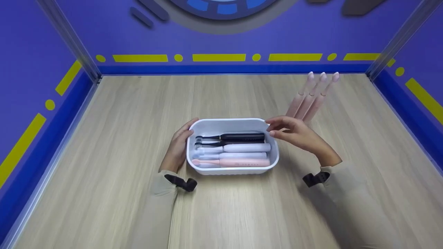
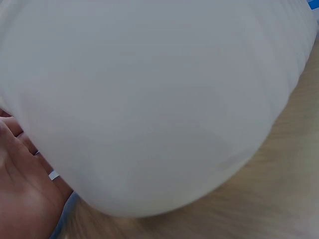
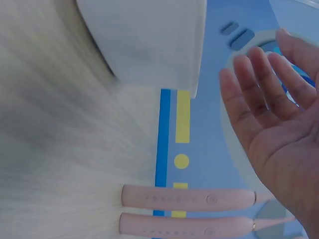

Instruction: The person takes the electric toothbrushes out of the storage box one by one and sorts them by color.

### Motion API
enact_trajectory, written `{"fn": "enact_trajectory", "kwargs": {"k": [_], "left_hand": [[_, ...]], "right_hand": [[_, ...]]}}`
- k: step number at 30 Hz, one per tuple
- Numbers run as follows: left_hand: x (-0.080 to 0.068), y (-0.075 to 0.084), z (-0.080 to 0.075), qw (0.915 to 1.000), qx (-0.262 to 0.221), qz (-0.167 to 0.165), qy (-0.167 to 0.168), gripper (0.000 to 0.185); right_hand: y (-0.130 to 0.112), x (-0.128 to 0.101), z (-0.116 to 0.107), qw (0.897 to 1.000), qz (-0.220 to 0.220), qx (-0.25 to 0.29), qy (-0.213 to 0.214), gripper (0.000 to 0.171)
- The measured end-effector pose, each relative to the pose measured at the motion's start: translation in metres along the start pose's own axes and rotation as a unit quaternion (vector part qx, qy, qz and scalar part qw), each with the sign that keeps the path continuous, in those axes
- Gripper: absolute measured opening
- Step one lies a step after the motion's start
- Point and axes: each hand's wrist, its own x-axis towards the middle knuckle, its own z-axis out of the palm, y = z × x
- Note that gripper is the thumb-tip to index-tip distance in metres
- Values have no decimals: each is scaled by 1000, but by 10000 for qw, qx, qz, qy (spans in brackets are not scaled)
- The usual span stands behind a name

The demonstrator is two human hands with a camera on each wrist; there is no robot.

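Note:
A white plastic bin (image 1: 232, 171) sits in the middle of the head view. Inside lie several electric toothbrushes side by side, heads to the left: black ones (image 1: 244, 137) at the back, a white one (image 1: 247, 148) in the middle, a pink one (image 1: 245, 162) in front. My left hand (image 1: 177, 147) grips the bin's left end, its thumb at the rim. Beside the right rim hovers my right hand (image 1: 299, 135), fingers loosely bent and holding nothing. The right wrist view shows its fingers apart from the bin wall (image 3: 149, 45).
Three pink electric toothbrushes (image 1: 311, 98) stand upright in a row on the wooden table (image 1: 145, 103), just beyond my right hand. Blue-purple panels with yellow dashes (image 1: 218, 57) enclose the table at the back and both sides.

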Motion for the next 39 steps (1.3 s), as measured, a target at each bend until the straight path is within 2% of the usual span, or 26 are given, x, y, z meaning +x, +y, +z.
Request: {"fn": "enact_trajectory", "kwargs": {"k": [5,9,14,24,30,39], "left_hand": [[0,0,-1,10000,58,28,-67,49],[-1,1,0,9999,81,17,-74,49],[-2,1,0,10000,53,16,-73,49],[0,0,-1,10000,50,24,-46,49],[0,0,0,10000,1,5,-12,48],[-1,1,1,10000,17,-45,18,48]], "right_hand": [[-6,3,5,9976,-101,-347,-593,38],[-11,6,10,9915,-179,-716,-1070,37],[-21,12,14,9783,-251,-1228,-1648,36],[-37,24,24,9485,-263,-1482,-2788,34],[-44,29,33,9305,-368,-1843,-3144,32],[-48,37,41,9170,-306,-2136,-3355,32]]}}
